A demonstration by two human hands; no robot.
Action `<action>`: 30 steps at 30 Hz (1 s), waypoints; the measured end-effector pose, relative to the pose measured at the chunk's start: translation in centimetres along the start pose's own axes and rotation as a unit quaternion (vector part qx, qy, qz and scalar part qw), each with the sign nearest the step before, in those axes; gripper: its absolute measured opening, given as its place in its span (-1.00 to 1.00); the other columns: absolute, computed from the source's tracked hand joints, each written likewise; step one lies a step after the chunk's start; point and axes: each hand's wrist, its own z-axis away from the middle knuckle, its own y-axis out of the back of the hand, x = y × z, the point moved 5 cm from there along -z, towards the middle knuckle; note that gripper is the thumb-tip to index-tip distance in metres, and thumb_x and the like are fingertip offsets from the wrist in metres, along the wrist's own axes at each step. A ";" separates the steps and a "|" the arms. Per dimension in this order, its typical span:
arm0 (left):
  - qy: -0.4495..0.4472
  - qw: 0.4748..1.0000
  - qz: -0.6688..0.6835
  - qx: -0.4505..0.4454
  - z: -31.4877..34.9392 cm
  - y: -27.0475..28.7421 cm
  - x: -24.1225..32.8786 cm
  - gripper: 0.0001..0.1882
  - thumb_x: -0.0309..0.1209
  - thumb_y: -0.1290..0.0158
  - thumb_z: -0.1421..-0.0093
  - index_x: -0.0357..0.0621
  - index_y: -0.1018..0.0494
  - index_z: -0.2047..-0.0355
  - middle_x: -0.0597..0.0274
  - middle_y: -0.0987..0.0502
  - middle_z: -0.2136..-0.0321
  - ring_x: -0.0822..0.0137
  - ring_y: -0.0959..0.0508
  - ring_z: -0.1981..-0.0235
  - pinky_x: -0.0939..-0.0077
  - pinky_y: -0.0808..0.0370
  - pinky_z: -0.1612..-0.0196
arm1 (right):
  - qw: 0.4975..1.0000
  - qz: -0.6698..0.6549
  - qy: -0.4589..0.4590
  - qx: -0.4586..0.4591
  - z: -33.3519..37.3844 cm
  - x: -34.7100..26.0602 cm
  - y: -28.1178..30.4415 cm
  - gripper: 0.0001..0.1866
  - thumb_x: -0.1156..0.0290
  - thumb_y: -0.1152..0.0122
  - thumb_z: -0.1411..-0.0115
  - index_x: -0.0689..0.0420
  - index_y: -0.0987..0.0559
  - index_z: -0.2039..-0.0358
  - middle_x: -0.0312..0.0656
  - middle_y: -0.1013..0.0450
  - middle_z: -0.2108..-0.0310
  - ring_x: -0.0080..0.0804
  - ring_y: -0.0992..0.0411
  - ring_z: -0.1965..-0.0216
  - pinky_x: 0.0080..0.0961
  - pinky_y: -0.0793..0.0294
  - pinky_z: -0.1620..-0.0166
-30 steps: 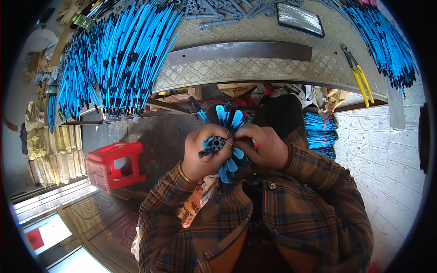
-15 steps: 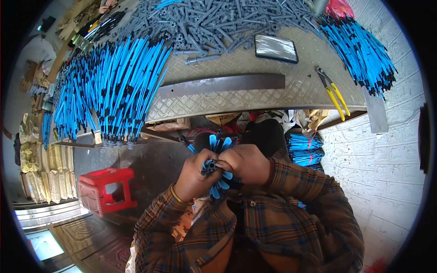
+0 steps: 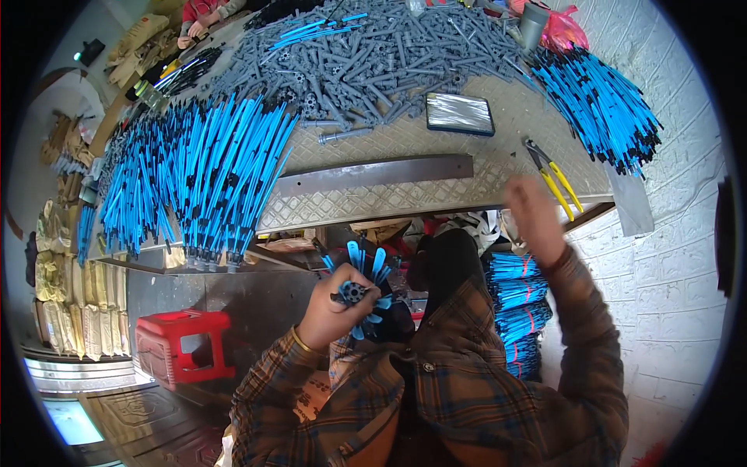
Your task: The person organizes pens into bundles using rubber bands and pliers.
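Note:
My left hand (image 3: 333, 311) is closed around a grey round plastic hub (image 3: 354, 293) with holes in its end, held low before my lap. Blue strips with black parts (image 3: 379, 260) fan out around and beyond it. Away to the right, my right hand (image 3: 537, 222) is raised at the table's front edge, blurred, its fingers looking stretched out and nothing visible in them. Yellow-handled pliers (image 3: 562, 185) lie on the table just beyond that hand. At the far right, a bundle of blue and black strips (image 3: 603, 109) rests on the tabletop.
Grey plastic stems (image 3: 350, 74) are heaped at the back of the table. More blue strips (image 3: 226, 163) lie at left. A metal bar (image 3: 373, 175) and a dark flat case (image 3: 459, 114) sit mid-table. Tied blue bundles (image 3: 513, 303) stand below right; a red stool (image 3: 183, 346) at left.
My right hand has left the hub and swung up and right to the table edge. My left hand still holds the hub. The head view has shifted, showing another person's hands at top left.

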 end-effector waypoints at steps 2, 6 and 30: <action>0.036 0.999 0.003 0.007 -0.1 0.2 -0.2 -0.82 -0.59 -0.12 0.02 -0.18 -0.30 0.49 0.33 -0.49 0.52 0.54 -0.46 0.47 0.60 -0.40 0.41 | 0.976 0.200 0.037 0.073 -1.4 4.8 3.2 -0.78 0.32 -0.03 -0.11 0.20 -0.36 0.31 -0.05 -0.32 0.38 -0.09 -0.33 0.39 -0.27 -0.31 0.35; -0.020 0.999 -0.022 0.013 -0.5 0.0 -0.2 -0.83 -0.49 -0.15 0.01 -0.15 -0.35 0.46 0.31 -0.45 0.58 0.54 -0.43 0.52 0.62 -0.39 0.42 | 0.916 0.398 -0.035 0.033 -0.4 11.2 2.4 -0.73 0.24 -0.05 -0.12 0.18 -0.36 0.30 -0.06 -0.34 0.41 -0.07 -0.33 0.39 -0.27 -0.32 0.35; -0.021 0.995 -0.029 -0.096 -0.7 0.7 0.3 -0.50 -0.44 -0.28 0.18 -0.14 -0.42 0.16 0.25 -0.47 0.53 0.42 -0.48 0.51 0.56 -0.41 0.43 | 0.927 0.029 0.299 -0.225 2.1 -11.3 -5.5 -0.76 0.41 -0.04 0.04 0.11 -0.50 0.30 -0.16 -0.24 -0.01 -0.23 -0.22 0.00 -0.19 -0.14 -0.04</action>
